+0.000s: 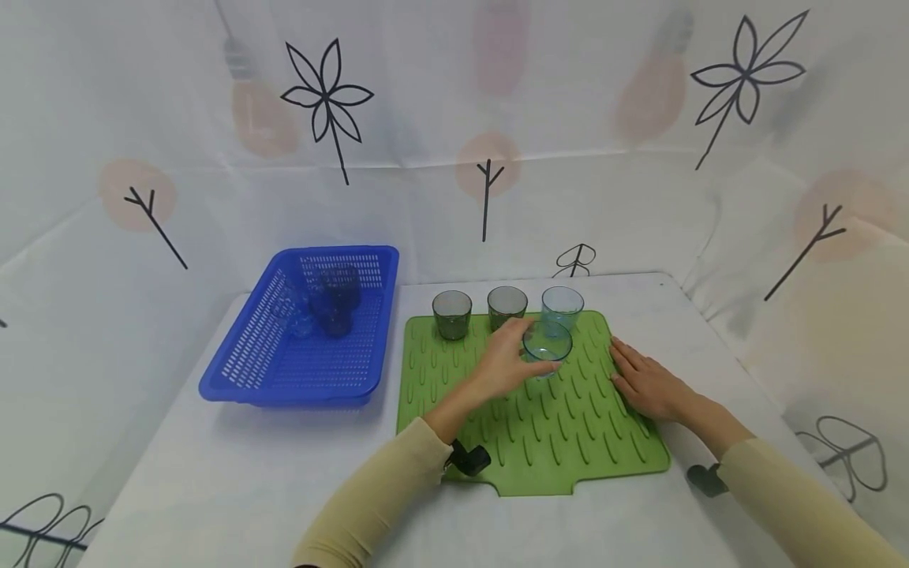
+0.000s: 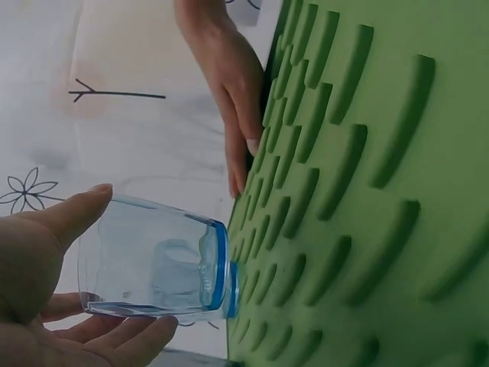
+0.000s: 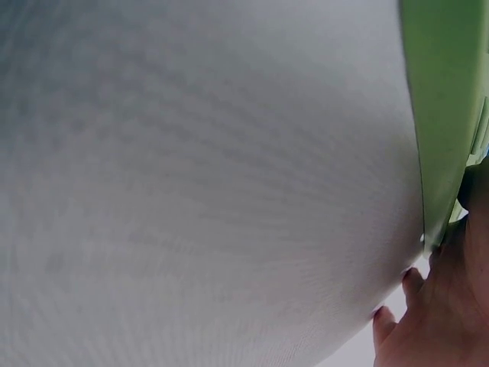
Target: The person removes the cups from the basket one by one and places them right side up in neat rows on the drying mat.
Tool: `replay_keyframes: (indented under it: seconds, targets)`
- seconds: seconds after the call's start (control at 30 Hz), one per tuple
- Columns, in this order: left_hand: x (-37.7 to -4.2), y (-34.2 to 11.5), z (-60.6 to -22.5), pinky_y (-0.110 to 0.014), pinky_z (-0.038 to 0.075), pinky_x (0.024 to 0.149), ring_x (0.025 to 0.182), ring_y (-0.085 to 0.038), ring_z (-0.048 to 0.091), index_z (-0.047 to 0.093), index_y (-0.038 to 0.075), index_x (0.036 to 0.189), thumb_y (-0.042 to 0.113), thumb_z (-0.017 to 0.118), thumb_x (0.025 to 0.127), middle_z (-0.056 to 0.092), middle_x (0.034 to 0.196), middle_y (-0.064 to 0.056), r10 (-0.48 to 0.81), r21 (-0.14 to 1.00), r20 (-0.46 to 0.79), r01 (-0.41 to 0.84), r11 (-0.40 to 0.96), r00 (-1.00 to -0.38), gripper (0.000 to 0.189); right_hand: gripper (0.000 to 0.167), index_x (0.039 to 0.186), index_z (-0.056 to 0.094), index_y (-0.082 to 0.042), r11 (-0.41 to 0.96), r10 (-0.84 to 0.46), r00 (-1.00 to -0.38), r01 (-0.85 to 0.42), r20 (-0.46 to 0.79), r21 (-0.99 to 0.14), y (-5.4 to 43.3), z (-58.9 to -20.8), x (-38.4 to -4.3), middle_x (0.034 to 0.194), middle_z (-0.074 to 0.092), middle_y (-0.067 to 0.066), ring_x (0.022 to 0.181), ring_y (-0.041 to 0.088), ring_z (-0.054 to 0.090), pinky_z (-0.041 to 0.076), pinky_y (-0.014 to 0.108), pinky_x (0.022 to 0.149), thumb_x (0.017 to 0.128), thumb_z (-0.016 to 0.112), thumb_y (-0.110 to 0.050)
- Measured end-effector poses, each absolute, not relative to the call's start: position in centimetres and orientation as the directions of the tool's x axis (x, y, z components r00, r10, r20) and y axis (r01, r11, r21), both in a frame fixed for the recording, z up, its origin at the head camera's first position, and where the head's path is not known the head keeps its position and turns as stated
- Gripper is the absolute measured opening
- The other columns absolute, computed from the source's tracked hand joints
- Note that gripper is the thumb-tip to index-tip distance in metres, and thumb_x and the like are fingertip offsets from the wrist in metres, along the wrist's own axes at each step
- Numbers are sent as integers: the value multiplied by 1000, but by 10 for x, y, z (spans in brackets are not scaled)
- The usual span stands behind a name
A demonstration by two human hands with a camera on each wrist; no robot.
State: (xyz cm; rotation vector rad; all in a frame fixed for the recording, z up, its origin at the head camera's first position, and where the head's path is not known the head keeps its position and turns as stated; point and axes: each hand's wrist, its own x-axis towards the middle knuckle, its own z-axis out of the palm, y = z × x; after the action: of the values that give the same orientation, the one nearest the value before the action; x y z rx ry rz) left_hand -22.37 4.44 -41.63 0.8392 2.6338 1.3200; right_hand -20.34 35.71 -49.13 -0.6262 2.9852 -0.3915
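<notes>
The left hand grips the blue glass, which probably touches the green mat at 6 o'clock of the row, while the right hand presses flat; next, careful release.

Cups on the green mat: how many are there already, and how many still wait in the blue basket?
Three cups already stand in a row at the back of the green mat. A fourth, the light blue cup, is in the left hand, its base touching the mat. The right hand lies flat on the mat's edge. A few dark cups remain in the blue basket; the exact count is unclear.
</notes>
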Motion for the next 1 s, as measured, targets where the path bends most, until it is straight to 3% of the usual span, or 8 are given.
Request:
replay_keyframes:
  seconds: [0.27, 0.8, 1.0]
  targets:
    - [-233, 75, -422, -34, 51, 103, 134, -25, 52, 41, 7, 155, 41, 78, 92, 46, 154, -13, 510, 741, 149, 437, 509, -847, 81, 63, 154, 22, 17, 891, -392, -920, -372, -26, -260, 356, -489, -202, 162, 17, 35, 148, 53, 21, 22, 68, 116, 112, 38, -27]
    - [-241, 101, -435, -34, 49, 106, 135, -23, 51, 42, 9, 156, 44, 77, 91, 47, 153, -11, 463, 724, 105, 387, 571, -880, 82, 63, 154, 23, 17, 890, -399, -917, -384, -12, -245, 359, -492, -202, 162, 19, 35, 148, 53, 23, 24, 67, 116, 112, 38, -28]
    - [-239, 104, -437, -40, 42, 115, 148, -27, 37, 42, 8, 155, 45, 78, 91, 44, 157, -12, 457, 719, 112, 390, 575, -882, 82, 62, 153, 24, 17, 892, -398, -917, -386, -6, -236, 358, -493, -202, 162, 20, 35, 147, 54, 24, 24, 67, 116, 112, 38, -27]
